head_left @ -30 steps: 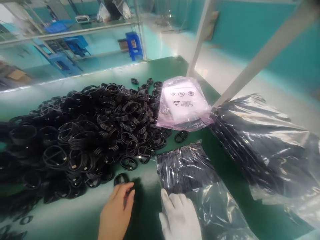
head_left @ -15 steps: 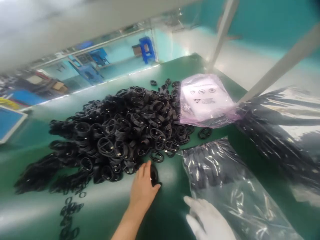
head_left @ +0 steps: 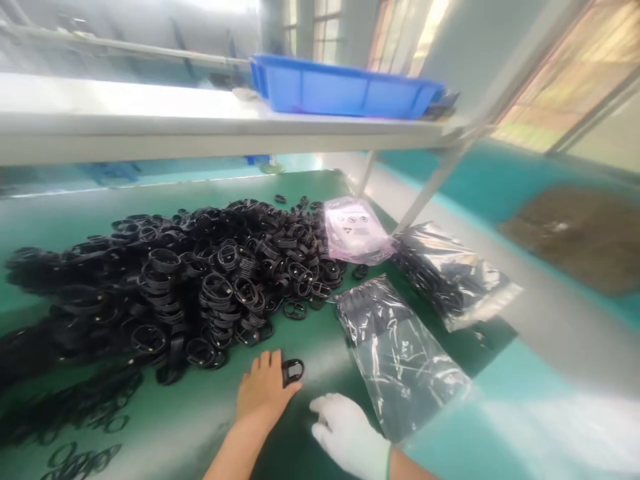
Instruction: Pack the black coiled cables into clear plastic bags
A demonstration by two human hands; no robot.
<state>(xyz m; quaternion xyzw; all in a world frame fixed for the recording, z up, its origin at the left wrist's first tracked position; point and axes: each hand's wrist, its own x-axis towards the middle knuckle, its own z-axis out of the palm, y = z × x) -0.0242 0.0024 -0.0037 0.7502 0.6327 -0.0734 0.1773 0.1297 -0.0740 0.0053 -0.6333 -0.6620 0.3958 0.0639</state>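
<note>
Left hand (head_left: 263,390) grasps a coiled cable (head_left: 287,375) at the near tabletop (head_left: 190,413); pinch all turns evenly to prevent unwinding. Gloved right hand (head_left: 345,427), loosely bent, holds nothing visible, beside the clear bag (head_left: 407,353).

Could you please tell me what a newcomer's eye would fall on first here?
Probably the big heap of coiled black cables, spread across the left and middle of the green table. Next, perhaps, the bright blue bin on the shelf above, then the white-gloved right hand beside the clear bag.
</note>
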